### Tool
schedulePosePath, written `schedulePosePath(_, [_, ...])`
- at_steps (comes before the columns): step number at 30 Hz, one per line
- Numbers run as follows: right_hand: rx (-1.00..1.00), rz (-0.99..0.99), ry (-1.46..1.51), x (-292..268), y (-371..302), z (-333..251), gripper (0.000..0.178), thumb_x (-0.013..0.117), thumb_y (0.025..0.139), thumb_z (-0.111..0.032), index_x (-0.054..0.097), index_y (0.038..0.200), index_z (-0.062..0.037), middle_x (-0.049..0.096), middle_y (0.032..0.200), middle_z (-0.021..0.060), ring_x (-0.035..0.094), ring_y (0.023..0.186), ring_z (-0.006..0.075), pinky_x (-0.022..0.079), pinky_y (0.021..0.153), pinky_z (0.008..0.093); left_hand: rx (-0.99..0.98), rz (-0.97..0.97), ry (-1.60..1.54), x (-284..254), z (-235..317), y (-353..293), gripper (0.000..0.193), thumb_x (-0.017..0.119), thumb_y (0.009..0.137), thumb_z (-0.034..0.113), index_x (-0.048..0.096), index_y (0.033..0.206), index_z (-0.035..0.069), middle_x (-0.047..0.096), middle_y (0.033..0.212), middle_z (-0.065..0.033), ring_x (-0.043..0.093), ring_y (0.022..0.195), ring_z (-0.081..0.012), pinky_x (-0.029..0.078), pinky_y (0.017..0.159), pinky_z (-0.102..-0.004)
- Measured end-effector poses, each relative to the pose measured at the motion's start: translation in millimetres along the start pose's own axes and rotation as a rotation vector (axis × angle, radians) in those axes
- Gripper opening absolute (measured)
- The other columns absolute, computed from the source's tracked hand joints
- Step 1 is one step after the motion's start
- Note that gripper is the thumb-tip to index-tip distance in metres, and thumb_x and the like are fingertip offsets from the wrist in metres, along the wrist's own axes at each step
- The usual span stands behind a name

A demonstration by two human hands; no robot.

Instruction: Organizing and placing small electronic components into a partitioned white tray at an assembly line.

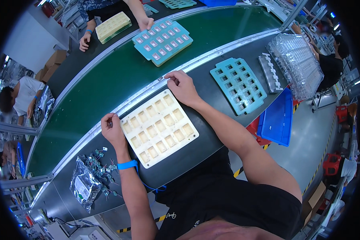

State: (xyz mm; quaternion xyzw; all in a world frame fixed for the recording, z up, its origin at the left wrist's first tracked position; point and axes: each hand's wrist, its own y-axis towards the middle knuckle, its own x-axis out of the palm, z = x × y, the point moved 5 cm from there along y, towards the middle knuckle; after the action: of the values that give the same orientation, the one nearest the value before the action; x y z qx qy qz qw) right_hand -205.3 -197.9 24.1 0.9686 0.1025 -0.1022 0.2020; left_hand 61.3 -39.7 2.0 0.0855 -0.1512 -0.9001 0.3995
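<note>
The left hand (pixel 113 130) sits at the far left corner of a cream tray (pixel 160 130), fingers curled inward; whether the fingertips meet or pinch anything small, I cannot tell. The right hand (pixel 182 88) is just beyond the tray's far right corner, also curled, and I cannot tell whether its thumb and index finger touch. The tray lies between the forearms on the dark surface (pixel 206 84), its rows of rectangular pockets facing up.

Left of it, near a blue wristband (pixel 127 164), are wired circuit boards (pixel 102 168) and a silver bag (pixel 84 186). To the right lie a teal tray (pixel 240 86) with square openings, a slotted metallic strip (pixel 270 72) and clear plastic trays (pixel 296 64). A blue bin (pixel 277 120) stands lower, near right.

On the far side, a green conveyor (pixel 88 88) carries a teal-topped tray (pixel 164 40), touched by a co-worker's hand (pixel 145 24).
</note>
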Motion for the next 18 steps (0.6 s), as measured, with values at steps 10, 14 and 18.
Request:
schedulePosePath(10, [0.004,-0.008,0.011,0.2,0.3,-0.7,0.017,0.057,0.087,-0.004,0.067,0.101,0.0004,0.060,0.090,0.0115,0.060,0.070,0.0160,0.050,0.067,0.0282,0.010,-0.021,-0.009,-0.9,-1.7,0.2,0.005,0.062,0.088,-0.002,0.061,0.092,0.001,0.060,0.091,-0.0036,0.052,0.080,-0.0099,0.044,0.072,-0.0237])
schedulePosePath(14, [0.007,-0.009,0.008,0.8,-0.2,-1.5,0.017,0.058,0.087,-0.004,0.067,0.100,-0.0001,0.060,0.088,0.0108,0.059,0.069,0.0154,0.049,0.067,0.0282,0.022,-0.027,-0.014,-1.7,-1.2,-0.3,0.004,0.062,0.087,-0.002,0.061,0.090,0.001,0.060,0.091,-0.0034,0.051,0.078,-0.0095,0.043,0.071,-0.0234])
schedulePosePath(18, [0.000,0.000,0.001,0.3,0.1,0.5,0.017,0.058,0.087,-0.004,0.067,0.100,-0.0006,0.059,0.087,0.0101,0.059,0.069,0.0153,0.049,0.067,0.0284,-0.021,-0.065,-0.017,-1.2,-0.2,-0.8,0.005,0.062,0.085,-0.003,0.061,0.089,0.001,0.060,0.091,-0.0036,0.052,0.076,-0.0095,0.044,0.070,-0.0233])
